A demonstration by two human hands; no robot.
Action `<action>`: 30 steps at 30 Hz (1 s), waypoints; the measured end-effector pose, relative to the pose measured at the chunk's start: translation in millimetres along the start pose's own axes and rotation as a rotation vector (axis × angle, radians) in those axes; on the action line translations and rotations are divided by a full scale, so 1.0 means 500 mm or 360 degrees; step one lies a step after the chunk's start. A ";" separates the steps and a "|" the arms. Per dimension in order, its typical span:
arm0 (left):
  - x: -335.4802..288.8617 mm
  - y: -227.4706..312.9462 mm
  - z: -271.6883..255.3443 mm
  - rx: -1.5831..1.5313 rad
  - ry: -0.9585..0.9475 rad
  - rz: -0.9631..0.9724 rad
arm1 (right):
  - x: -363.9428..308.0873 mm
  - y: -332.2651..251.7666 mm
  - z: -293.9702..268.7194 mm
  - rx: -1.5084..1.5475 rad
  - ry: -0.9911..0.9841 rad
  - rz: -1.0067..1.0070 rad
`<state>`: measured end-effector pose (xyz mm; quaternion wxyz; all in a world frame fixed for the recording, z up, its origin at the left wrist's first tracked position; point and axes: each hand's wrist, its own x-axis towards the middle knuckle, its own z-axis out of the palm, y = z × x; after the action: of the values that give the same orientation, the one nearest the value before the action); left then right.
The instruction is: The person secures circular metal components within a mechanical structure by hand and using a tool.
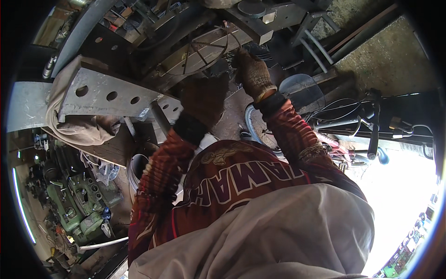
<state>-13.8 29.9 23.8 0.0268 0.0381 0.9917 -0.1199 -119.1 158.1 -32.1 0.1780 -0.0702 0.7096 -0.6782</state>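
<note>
My right hand [253, 74], in a tan knitted work glove with a dark cuff, reaches up at the top centre. Its fingers look curled, and what lies in them is hidden. A thin metal rod or wire runs toward them from above. Lower and to the left is my left hand [204, 97], in a dark brown glove and deep shadow, so its fingers do not show. Just beyond both hands stands a thin round metal hoop with spokes [200, 53], in front of a long steel beam [172, 60]. Whether either hand touches the hoop cannot be made out.
To the left juts a thick steel plate with round holes [109, 95], a beige cloth [88, 130] draped beneath it. Green machinery [76, 204] stands at lower left. On the right are a bicycle [341, 130] and loose cables. Steel bars [316, 49] lie at upper right.
</note>
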 end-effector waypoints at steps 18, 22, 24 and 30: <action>0.002 0.038 0.035 -0.0361 0.0426 -0.0046 | 0.038 0.048 -0.041 -0.0919 -0.0047 -0.0917; -0.014 -0.034 0.062 -0.0295 0.0591 0.0221 | 0.025 0.054 -0.019 -0.1339 0.0024 -0.1077; -0.012 -0.034 0.085 -0.0272 0.0518 0.0227 | 0.045 0.092 -0.032 -0.1422 0.0046 -0.1189; -0.055 -0.033 0.044 -0.0382 0.0749 -0.0200 | -0.021 0.037 0.033 -0.1591 0.0218 -0.1397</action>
<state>13.2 6.9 7.9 -0.2077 -0.0002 0.9782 0.0094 -100.9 147.3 -49.3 -0.2140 -0.3832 0.8537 -0.2803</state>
